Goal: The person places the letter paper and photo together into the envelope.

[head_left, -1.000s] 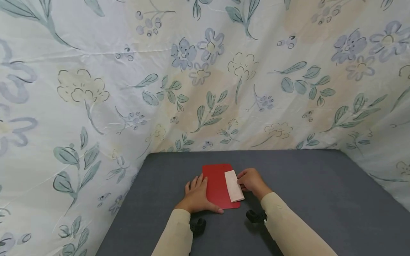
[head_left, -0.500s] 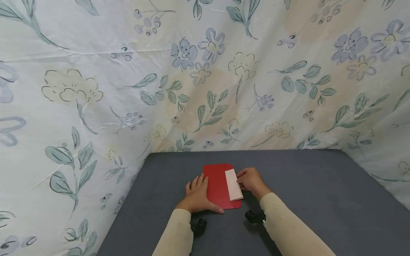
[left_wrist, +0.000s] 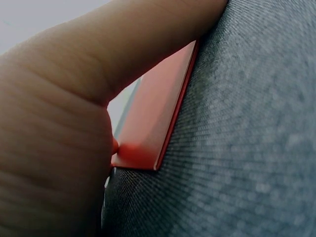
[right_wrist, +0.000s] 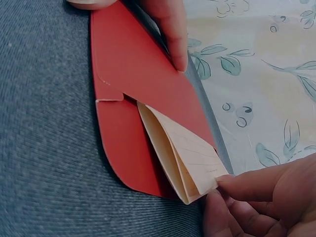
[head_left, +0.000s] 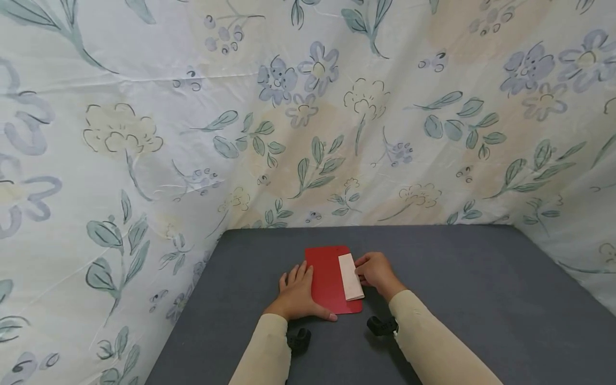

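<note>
A red envelope (head_left: 324,289) lies flat on the dark grey table, its rounded flap (right_wrist: 121,163) spread open to the right. The left hand (head_left: 297,297) rests on the envelope's left side with fingers spread and the thumb along the near edge. In the left wrist view, that hand hides much of the envelope (left_wrist: 153,108). A folded cream paper (right_wrist: 190,148) lies over the flap, its left edge at the envelope's opening; how far it reaches inside cannot be told. Thumb and fingers of the right hand (head_left: 380,272) pinch the paper's right edge.
The grey table (head_left: 462,299) extends around the envelope on all sides. A floral cloth (head_left: 308,133) hangs behind the table and along its left and right sides. A black wrist device (head_left: 382,325) sits under the right sleeve, and another black device (head_left: 299,340) under the left.
The folded paper has shifted slightly left and away from me, and sits a little straighter against the envelope's opening. The right hand has moved slightly with it. The left hand stays in place.
</note>
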{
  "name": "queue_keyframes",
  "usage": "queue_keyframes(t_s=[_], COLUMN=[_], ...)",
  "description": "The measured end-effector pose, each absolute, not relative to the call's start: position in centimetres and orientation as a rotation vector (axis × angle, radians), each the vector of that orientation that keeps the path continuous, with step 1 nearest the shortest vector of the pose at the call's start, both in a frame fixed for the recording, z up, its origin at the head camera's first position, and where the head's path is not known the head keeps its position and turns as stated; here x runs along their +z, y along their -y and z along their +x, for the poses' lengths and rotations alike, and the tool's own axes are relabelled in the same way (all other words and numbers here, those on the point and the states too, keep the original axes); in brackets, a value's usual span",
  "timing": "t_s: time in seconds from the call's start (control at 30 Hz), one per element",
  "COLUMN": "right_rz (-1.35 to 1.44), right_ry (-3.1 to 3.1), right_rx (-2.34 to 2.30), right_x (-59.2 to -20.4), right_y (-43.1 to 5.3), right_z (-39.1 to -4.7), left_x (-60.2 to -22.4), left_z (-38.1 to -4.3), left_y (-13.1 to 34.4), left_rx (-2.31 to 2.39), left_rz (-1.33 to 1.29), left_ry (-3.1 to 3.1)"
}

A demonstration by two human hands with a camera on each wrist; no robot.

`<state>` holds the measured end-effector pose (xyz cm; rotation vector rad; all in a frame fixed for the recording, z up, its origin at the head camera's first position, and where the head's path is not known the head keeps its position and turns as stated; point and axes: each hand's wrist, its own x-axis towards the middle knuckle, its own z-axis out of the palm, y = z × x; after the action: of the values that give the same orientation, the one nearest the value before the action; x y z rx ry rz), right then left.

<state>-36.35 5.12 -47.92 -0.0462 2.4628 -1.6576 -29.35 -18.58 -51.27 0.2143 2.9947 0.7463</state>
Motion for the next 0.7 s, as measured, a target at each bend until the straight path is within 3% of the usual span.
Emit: queue_keyframes(t_s=[0.7], right_rz=[-0.084], right_ry=[-2.486], right_rx=[-1.683], right_x=[-48.5], right_y=[-5.1], right_z=[-37.2], left_x=[-51.4], left_z=[-29.2], left_y=[18.1], left_rx=[0.784], left_rz=[0.212], left_ry=[-2.994])
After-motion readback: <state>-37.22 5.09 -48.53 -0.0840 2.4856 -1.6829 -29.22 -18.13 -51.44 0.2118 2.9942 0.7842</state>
